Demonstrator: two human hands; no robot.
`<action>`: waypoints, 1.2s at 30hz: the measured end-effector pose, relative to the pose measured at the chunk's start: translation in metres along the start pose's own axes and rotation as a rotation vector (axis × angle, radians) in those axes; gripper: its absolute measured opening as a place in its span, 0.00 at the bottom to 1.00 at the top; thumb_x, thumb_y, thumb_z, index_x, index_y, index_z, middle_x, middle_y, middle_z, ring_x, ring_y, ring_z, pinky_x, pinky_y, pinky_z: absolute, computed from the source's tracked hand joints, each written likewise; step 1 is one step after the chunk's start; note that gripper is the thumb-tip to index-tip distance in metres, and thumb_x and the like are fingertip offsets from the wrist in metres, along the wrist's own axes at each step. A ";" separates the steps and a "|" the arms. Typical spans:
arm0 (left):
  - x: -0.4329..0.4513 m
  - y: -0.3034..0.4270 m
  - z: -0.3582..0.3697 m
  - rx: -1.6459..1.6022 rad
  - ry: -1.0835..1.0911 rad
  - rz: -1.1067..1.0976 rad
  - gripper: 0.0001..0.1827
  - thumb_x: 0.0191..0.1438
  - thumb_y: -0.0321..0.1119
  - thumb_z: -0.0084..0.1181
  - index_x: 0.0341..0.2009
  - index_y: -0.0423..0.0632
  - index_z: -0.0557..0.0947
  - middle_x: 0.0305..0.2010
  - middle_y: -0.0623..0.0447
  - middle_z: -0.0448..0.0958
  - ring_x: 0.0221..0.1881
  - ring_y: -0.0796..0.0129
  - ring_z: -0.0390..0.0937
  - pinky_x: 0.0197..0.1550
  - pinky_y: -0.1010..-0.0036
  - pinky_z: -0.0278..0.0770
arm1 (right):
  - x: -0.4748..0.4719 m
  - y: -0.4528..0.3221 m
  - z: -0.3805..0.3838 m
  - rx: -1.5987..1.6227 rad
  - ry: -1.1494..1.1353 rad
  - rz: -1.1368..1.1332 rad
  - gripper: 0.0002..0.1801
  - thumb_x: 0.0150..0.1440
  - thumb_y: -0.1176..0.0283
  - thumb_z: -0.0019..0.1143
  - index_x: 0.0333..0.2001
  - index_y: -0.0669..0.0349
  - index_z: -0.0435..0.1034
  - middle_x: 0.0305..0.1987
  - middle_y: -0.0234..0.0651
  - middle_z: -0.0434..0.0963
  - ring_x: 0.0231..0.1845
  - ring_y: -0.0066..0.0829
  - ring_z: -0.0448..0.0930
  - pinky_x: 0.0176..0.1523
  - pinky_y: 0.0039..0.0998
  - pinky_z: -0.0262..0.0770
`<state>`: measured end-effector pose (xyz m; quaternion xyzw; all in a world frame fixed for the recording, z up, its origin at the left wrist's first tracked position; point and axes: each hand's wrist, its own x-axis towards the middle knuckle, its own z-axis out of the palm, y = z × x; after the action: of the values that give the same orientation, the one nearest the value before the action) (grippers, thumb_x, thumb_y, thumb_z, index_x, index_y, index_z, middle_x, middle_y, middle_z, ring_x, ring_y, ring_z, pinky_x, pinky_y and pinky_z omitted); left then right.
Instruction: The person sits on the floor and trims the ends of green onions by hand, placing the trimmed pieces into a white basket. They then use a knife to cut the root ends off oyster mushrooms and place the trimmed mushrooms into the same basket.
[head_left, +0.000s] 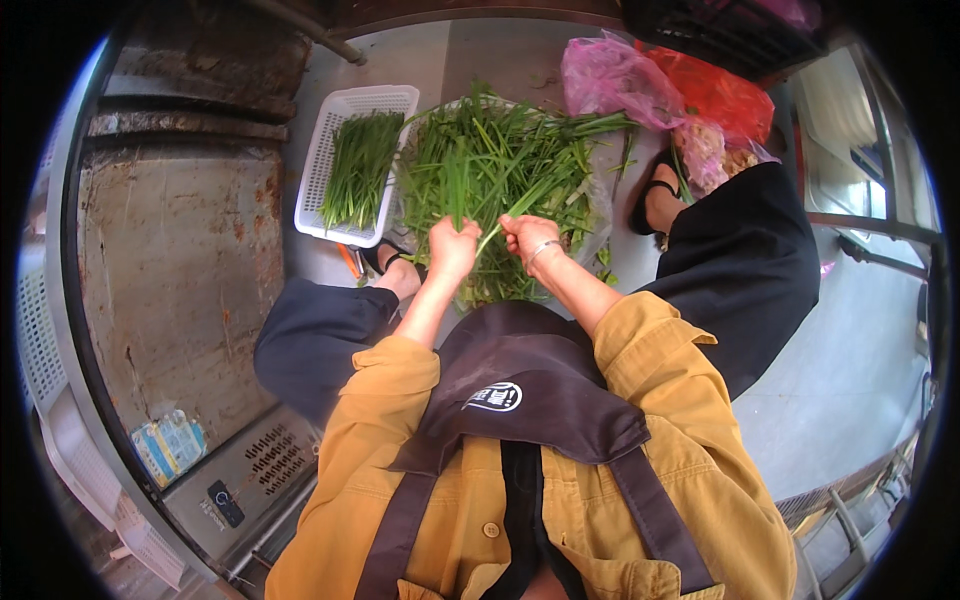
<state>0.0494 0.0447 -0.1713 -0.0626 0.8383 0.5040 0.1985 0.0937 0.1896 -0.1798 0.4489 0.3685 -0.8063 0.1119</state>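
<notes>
A large heap of green Chinese chives (525, 142) lies on the floor between my feet, on what looks like clear plastic. My left hand (454, 244) is closed around a small bunch of chives (456, 184) whose leaves point away from me. Beside it, my right hand (531, 236) pinches a few pale stalks (491, 234) between thumb and fingers, a bracelet on its wrist. To the left of the heap stands a white perforated plastic basket (311, 180). Inside it, more chives (361, 169) lie lined up in one direction.
Pink (619, 79) and red plastic bags (720, 90) sit at the back right beneath a dark crate (724, 34). A rusty metal cabinet (180, 270) borders the left side. An orange-handled tool (348, 260) lies by my left foot. On the right stands a metal-framed rack (874, 225).
</notes>
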 end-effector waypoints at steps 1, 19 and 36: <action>0.003 -0.004 0.000 -0.046 0.024 -0.016 0.04 0.51 0.28 0.54 0.29 0.40 0.77 0.21 0.54 0.75 0.22 0.73 0.70 0.26 0.75 0.68 | 0.003 0.001 -0.003 -0.017 0.043 -0.003 0.11 0.53 0.75 0.60 0.20 0.63 0.69 0.17 0.29 0.71 0.14 0.17 0.65 0.16 0.19 0.62; -0.009 0.047 -0.004 -0.062 -0.264 -0.217 0.17 0.43 0.27 0.66 0.39 0.36 0.77 0.27 0.52 0.77 0.21 0.74 0.72 0.22 0.80 0.68 | -0.004 0.000 -0.001 -0.043 -0.051 -0.048 0.10 0.49 0.71 0.66 0.23 0.63 0.72 0.16 0.27 0.71 0.13 0.16 0.65 0.17 0.18 0.60; -0.020 0.038 -0.040 -0.506 -0.381 -0.445 0.11 0.45 0.19 0.59 0.35 0.35 0.75 0.27 0.43 0.77 0.18 0.75 0.66 0.14 0.82 0.60 | 0.016 -0.048 -0.015 -0.175 0.055 -0.599 0.19 0.45 0.75 0.67 0.42 0.65 0.74 0.24 0.24 0.74 0.21 0.15 0.69 0.27 0.19 0.65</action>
<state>0.0450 0.0269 -0.1156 -0.1952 0.6015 0.6421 0.4334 0.0695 0.2368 -0.1742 0.3305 0.5554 -0.7562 -0.1025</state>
